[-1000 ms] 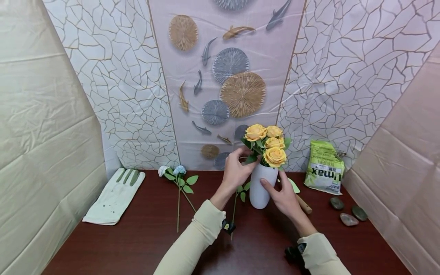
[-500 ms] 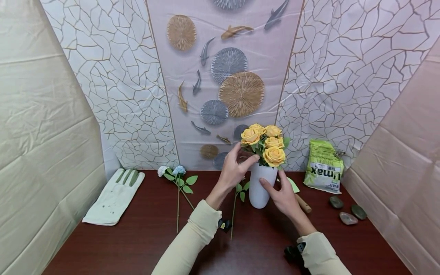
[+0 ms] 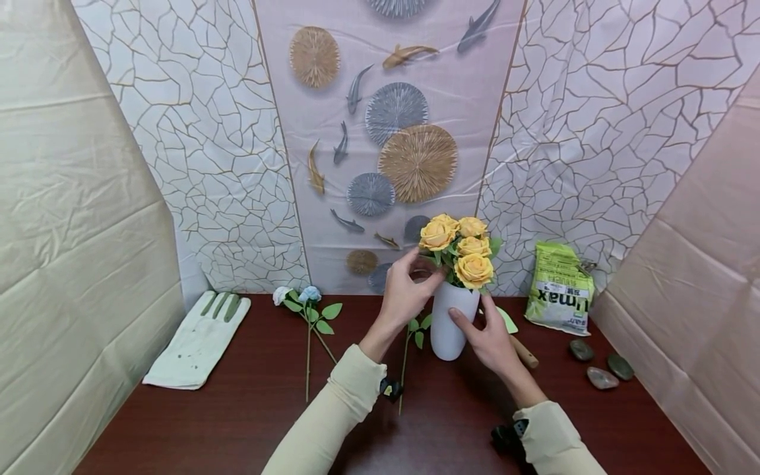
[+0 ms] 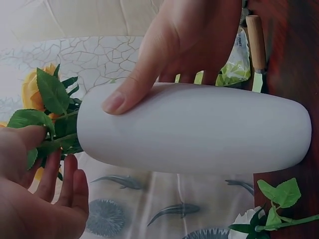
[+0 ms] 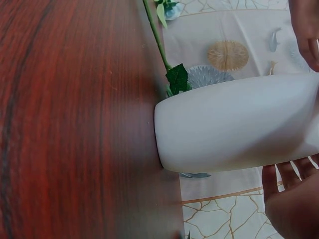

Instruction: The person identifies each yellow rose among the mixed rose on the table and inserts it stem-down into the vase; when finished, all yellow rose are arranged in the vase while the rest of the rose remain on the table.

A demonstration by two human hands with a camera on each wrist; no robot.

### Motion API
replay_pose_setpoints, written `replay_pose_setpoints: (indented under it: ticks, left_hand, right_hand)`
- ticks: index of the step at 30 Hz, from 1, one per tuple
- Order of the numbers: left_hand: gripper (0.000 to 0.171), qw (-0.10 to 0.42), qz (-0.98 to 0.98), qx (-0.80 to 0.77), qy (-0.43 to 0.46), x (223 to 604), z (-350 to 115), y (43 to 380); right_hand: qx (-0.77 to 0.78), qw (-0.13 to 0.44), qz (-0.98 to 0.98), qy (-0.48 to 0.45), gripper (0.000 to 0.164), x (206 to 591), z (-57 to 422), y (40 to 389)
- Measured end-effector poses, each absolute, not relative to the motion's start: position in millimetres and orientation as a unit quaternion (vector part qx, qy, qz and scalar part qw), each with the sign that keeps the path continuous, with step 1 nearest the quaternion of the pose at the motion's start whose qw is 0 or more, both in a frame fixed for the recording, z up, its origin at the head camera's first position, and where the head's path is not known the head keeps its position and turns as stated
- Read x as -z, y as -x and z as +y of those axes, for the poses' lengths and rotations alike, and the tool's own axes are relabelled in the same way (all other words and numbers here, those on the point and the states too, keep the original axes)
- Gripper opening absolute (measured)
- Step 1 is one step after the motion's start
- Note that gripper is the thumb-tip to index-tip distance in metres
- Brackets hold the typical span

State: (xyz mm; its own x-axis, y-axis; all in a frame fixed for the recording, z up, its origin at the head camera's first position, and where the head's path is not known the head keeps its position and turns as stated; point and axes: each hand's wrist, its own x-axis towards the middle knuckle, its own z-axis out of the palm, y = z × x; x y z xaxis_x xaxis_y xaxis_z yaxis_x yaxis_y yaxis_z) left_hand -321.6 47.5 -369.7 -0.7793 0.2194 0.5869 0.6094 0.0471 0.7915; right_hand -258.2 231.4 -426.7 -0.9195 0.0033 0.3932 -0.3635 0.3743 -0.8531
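Note:
A white vase [image 3: 454, 323] stands upright on the table, with several yellow roses [image 3: 474, 270] in its mouth. My right hand [image 3: 493, 340] grips the vase's right side; in the left wrist view its thumb [image 4: 115, 101] lies along the white wall. At the vase's mouth, my left hand [image 3: 406, 287] pinches a leafy green stem [image 4: 64, 139] among the yellow roses. The left wrist view has that stem between thumb and fingers. Beside the vase lies a pale rose [image 4: 246, 221] with a green stem [image 3: 404, 369], its bloom mostly hidden by my left hand in the head view.
A white rose [image 3: 282, 295] and a blue rose [image 3: 309, 294] lie left of centre. Gardening gloves [image 3: 198, 340] rest at the far left. Behind my right hand lies a wooden-handled tool [image 3: 525, 353]. A green bag [image 3: 560, 290] and several stones [image 3: 602, 378] occupy the right side.
My left hand shifted slightly left, then back right with the leftmost yellow rose. Another yellow bloom now shows behind that one. My right hand has stayed on the vase.

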Motion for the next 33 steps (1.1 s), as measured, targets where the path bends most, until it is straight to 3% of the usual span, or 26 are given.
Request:
replay_pose_setpoints:
  ticks: [5,10,18,25,33]
  left_hand:
    - [0.016,0.173,-0.708,0.621,0.288,373.0,52.2,326.2]
    - [0.016,0.176,-0.711,0.621,0.278,376.1,56.8,329.9]
    - [0.011,0.136,-0.738,0.609,0.256,378.1,56.3,335.3]
    - [0.019,0.089,-0.775,0.581,0.232,375.7,54.4,333.6]
    - [0.026,0.069,-0.773,0.581,0.246,379.9,42.2,330.4]
  right_hand:
    - [-0.545,0.169,-0.814,-0.109,0.070,427.9,231.7,258.9]
    - [-0.550,0.166,-0.811,-0.110,0.070,428.4,231.6,260.0]
    - [-0.548,0.160,-0.814,-0.107,0.071,428.0,230.4,261.0]
    - [-0.547,0.163,-0.814,-0.110,0.070,428.5,230.7,262.0]
    - [-0.554,0.164,-0.808,-0.117,0.075,451.1,236.4,280.7]
